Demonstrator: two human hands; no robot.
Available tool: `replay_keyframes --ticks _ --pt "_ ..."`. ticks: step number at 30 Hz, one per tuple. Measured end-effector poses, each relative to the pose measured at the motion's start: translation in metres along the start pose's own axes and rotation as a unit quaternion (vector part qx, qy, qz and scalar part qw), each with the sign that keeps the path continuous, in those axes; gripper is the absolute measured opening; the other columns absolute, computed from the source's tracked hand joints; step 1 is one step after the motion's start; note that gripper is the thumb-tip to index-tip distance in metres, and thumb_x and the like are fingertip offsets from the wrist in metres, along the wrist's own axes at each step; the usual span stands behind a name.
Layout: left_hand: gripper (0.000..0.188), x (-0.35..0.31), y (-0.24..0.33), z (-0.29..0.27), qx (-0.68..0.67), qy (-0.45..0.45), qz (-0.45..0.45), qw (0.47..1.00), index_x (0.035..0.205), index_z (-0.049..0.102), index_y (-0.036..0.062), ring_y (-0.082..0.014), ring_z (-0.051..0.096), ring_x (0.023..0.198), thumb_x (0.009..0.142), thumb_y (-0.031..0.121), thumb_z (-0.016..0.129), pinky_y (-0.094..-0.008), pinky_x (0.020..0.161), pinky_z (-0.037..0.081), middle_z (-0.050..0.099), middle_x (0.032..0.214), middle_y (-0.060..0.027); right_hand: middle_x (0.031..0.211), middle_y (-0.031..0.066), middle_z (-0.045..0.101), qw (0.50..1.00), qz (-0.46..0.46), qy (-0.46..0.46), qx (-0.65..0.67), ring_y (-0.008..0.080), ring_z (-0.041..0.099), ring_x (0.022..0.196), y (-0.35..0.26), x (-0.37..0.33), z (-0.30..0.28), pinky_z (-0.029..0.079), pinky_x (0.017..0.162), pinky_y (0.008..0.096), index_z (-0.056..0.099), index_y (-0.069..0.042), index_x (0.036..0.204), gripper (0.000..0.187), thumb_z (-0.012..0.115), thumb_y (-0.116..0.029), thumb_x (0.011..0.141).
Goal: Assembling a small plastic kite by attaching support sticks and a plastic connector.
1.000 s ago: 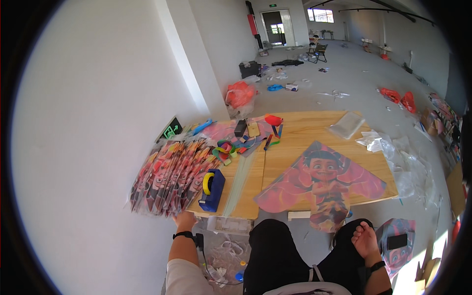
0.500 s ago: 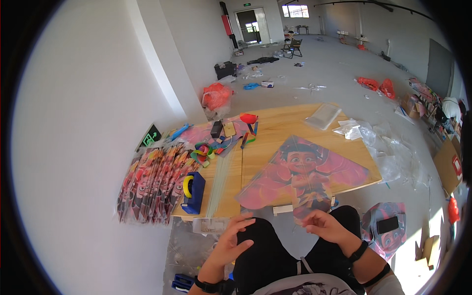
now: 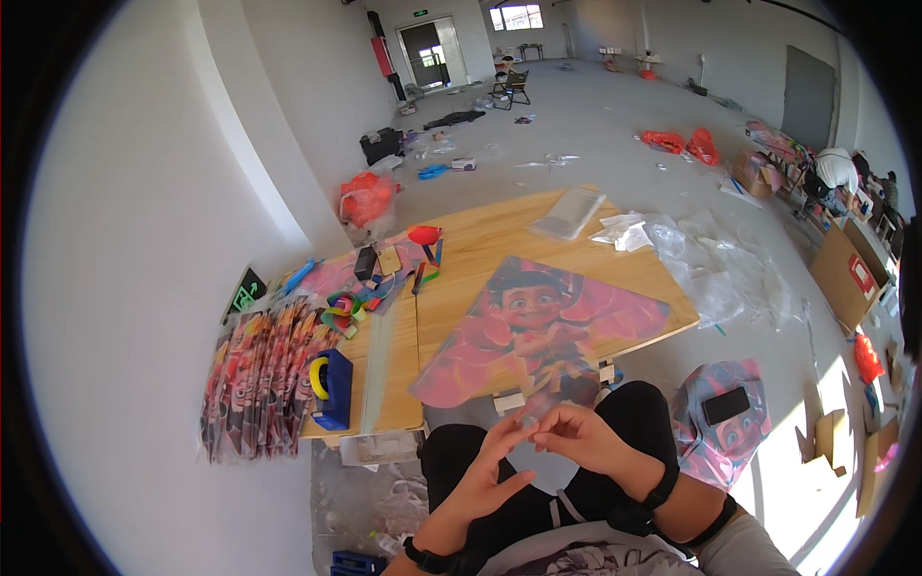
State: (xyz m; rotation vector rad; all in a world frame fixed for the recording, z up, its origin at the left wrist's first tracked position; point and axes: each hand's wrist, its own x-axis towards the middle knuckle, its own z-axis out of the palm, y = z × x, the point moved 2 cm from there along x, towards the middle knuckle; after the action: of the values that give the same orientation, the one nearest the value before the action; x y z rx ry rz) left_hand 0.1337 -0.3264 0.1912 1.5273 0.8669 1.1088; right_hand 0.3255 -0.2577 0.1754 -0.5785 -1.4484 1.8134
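Note:
A triangular pink kite [image 3: 523, 322] printed with a cartoon figure lies on the wooden table [image 3: 480, 230], its lower tip hanging past the near edge toward me. Just below that tip my two hands meet. My right hand [image 3: 586, 440] is closed, thumb and fingers pinched together; a small pale bit shows at the fingertips, too small to name. My left hand [image 3: 488, 470] reaches its fingers up against the right fingertips, with the thumb spread well apart. Whether the left fingertips also touch the small bit is hidden.
A blue tape dispenser [image 3: 333, 389] with yellow tape stands left, beside thin pale rods [image 3: 377, 370] and a pile of packed kites [image 3: 254, 384]. Colourful ribbons [image 3: 344, 312] lie behind. Clear bags [image 3: 569, 213] rest at the far edge. A phone [image 3: 726, 406] lies on another kite at right.
My hands have come together from apart, below the kite's tip. The right fingers have closed into a pinch. The whole view has shifted, with the table now further left.

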Motion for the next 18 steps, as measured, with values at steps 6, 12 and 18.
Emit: replay_keyframes --ticks 6,12,18 --pt "0.056 0.004 0.017 0.008 0.482 0.009 0.025 0.876 0.142 0.055 0.0146 -0.0338 0.051 0.128 0.089 0.014 0.072 -0.0437 0.105 0.036 0.045 0.150 -0.0133 0.114 0.0092 0.063 1.000 -0.005 0.014 0.014 0.0138 0.065 0.098 -0.002 -0.021 -0.006 0.052 0.085 0.0292 0.055 -0.006 0.094 0.008 0.061 -0.001 0.097" --pt "0.035 0.004 -0.028 -0.007 -0.074 0.089 -0.134 0.984 0.130 0.064 0.0071 -0.0178 0.063 0.104 0.097 0.017 0.067 -0.0316 0.092 0.048 0.068 0.115 -0.0077 0.126 0.0119 0.062 0.998 -0.050 -0.022 -0.026 0.0140 0.065 0.100 -0.008 -0.028 -0.008 0.051 0.082 0.0283 0.054 -0.008 0.093 0.014 0.058 0.005 0.091" --pt "0.023 0.021 -0.017 0.003 -0.001 0.085 -0.058 0.995 0.116 0.068 0.0005 -0.0118 0.064 0.095 0.095 0.010 0.069 -0.0283 0.084 0.050 0.067 0.110 -0.0051 0.130 0.0093 0.063 0.989 -0.061 -0.055 -0.124 0.0117 0.065 0.099 -0.001 -0.029 -0.008 0.051 0.075 0.0265 0.057 -0.008 0.098 0.015 0.062 0.002 0.089"
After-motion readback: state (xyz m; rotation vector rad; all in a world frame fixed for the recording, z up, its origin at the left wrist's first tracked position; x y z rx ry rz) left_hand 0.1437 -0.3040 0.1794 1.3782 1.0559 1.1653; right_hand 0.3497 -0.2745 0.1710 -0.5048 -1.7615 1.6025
